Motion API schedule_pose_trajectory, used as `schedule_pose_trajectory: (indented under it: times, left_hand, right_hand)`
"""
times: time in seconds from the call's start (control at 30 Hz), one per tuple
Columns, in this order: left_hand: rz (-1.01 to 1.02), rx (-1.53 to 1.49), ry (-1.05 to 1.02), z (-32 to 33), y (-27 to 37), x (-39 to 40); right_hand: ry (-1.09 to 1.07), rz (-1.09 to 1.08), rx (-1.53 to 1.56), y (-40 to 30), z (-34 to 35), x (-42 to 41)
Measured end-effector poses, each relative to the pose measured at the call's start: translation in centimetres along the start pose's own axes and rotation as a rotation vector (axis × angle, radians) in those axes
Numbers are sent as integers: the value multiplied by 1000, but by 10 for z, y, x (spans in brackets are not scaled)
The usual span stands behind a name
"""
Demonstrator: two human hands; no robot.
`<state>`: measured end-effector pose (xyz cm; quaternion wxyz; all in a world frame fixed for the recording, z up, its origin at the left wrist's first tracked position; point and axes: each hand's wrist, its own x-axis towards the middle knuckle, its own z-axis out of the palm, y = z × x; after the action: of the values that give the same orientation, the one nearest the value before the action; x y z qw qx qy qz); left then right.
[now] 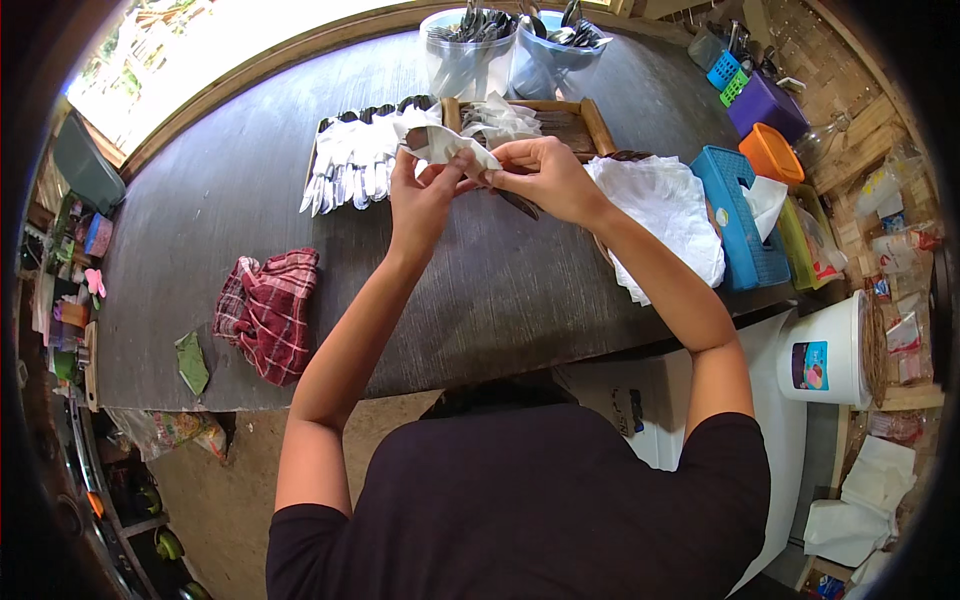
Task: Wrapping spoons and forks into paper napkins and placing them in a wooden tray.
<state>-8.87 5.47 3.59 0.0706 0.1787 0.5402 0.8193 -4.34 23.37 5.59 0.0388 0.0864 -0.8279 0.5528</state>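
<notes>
Between both hands, above the dark table, is a white paper napkin (450, 144) wrapped around cutlery, with a spoon's bowl (416, 138) showing at its left end. My left hand (429, 191) pinches the middle of the wrap from below. My right hand (544, 176) grips its right end with thumb and fingers. Below that hand the dark tip of another utensil (519, 204) shows. Behind and left of my hands, napkin-wrapped cutlery sets (356, 161) lie side by side. More crumpled white napkins (501, 120) lie in a wooden tray (598, 129). A stack of white napkins (660, 217) lies right of my right hand.
Two clear tubs of cutlery (469, 64) stand at the back. On the right are a blue tissue box (739, 217), an orange container (772, 154) and a white bucket (821, 349). A red checked cloth (270, 315) and a leaf piece (192, 362) lie on the table (165, 255) at left.
</notes>
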Motion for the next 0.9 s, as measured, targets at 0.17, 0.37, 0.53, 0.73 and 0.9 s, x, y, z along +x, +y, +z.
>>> schedule_pose_trajectory:
  times: [0.17, 0.37, 0.53, 0.73, 0.9]
  left_hand:
    - [-26, 56, -57, -15, -7, 3]
    - [-26, 233, -67, -26, 1, 0]
    - [91, 445, -24, -38, 3, 5]
    - [277, 689, -75, -30, 3, 34]
    - [431, 897, -162, -18, -10, 79]
  right_hand:
    - [-56, -14, -14, -2, -9, 8]
    - [-53, -16, -67, 12, -68, 33]
    - [-57, 42, -131, 24, -110, 54]
    - [-89, 111, -218, 60, -117, 73]
    - [-139, 114, -144, 80, -123, 104]
